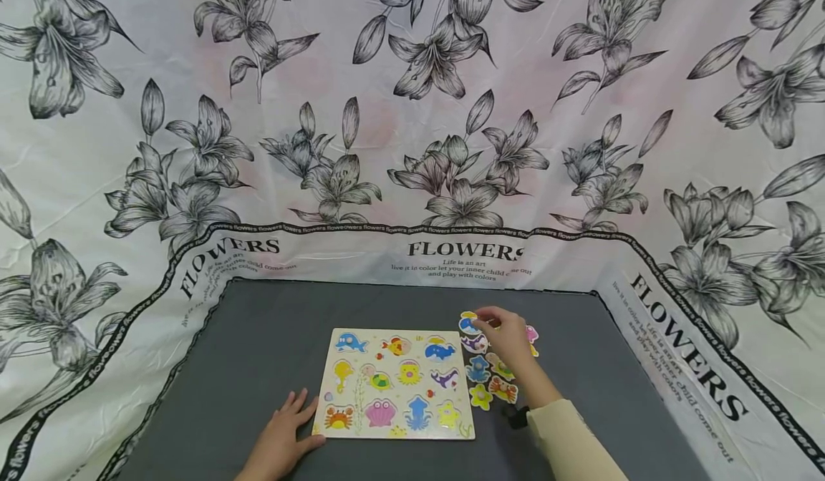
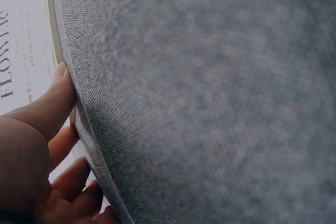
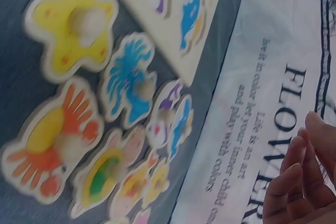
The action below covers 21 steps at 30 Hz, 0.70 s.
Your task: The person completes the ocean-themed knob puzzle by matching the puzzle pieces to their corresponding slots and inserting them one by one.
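In the head view a pale puzzle board [image 1: 367,432] with sea-animal pictures lies on the grey table. My left hand [image 1: 283,427] rests at its left edge, fingers spread; in the left wrist view the thumb [image 2: 60,90] lies along an edge. Just over a blue whale piece [image 1: 467,323] at the board's upper right corner is my right hand [image 1: 508,338]. In the right wrist view, its thumb and fingers are loosely bent, fingertips close together with nothing visible between them, and the whale piece [image 3: 181,128] lies among the other knobbed pieces.
Beside the board's right edge lie a yellow star [image 1: 480,396], a crab [image 1: 503,389], a blue squid [image 1: 478,368], a turtle [image 1: 500,366] and a purple whale [image 1: 475,345]. Flower-printed cloth [image 1: 361,252] surrounds the grey surface [image 1: 277,338].
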### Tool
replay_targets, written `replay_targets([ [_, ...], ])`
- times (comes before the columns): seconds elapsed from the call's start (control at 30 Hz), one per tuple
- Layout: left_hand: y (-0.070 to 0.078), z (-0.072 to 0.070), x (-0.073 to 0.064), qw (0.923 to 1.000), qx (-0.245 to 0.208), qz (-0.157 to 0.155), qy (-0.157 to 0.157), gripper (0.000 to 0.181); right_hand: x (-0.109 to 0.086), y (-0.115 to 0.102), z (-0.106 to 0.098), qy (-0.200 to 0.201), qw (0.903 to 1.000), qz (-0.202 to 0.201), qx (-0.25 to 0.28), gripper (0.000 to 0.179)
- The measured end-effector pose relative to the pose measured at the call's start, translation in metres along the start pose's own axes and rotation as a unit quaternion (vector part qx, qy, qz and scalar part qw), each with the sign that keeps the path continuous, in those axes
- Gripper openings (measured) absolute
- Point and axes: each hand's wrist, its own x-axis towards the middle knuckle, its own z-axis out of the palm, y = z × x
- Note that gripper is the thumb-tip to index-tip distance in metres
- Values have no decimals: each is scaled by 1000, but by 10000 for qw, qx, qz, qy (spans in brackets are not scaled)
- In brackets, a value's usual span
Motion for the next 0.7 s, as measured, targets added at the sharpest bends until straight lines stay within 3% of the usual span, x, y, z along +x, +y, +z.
replay_targets([
  [0.2,0,0,-1,10000,-14,-1,-8,84,0,24,-6,243,9992,129,-291,17],
  [0.4,-2,-1,-1,10000,2,-9,27,84,-2,49,-2,289,9961,523,-655,22],
  [0.7,0,0,-2,9999,15,68,87,83,-7,71,-2,124,9816,1366,-1328,26],
])
